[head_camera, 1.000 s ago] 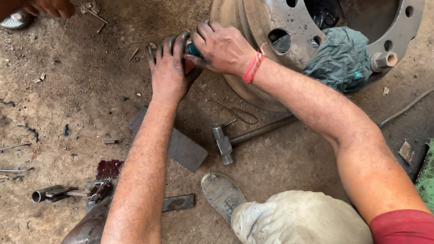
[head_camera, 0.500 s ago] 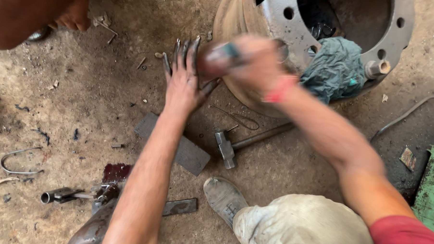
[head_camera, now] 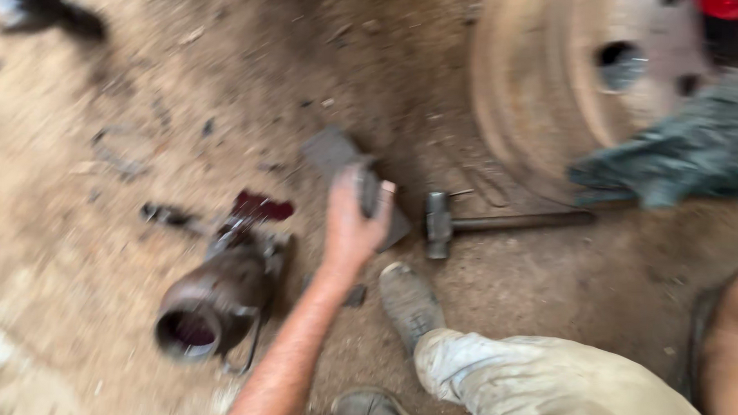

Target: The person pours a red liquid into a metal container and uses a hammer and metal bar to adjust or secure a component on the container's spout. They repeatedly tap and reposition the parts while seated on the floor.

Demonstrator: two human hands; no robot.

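Observation:
The picture is blurred by motion. My left hand (head_camera: 354, 225) is low over the dirt ground, fingers curled around a small dark metal piece (head_camera: 369, 191). It sits over a grey flat block (head_camera: 328, 149), just left of a hammer (head_camera: 440, 226) lying on the ground with its handle pointing right. Only my right forearm (head_camera: 732, 351) shows at the right edge; that hand is out of frame.
A rusty wheel rim (head_camera: 545, 91) stands at the upper right with a green rag (head_camera: 681, 161) draped on it. A dark cylindrical metal part (head_camera: 210, 308) lies at the lower left beside a red patch (head_camera: 263, 205). My shoe (head_camera: 406, 303) and trouser knee (head_camera: 543, 385) fill the bottom.
The view has swung left and down. My left hand pulled back from the rim towards the grey block with a small dark piece in it. My right hand left the frame.

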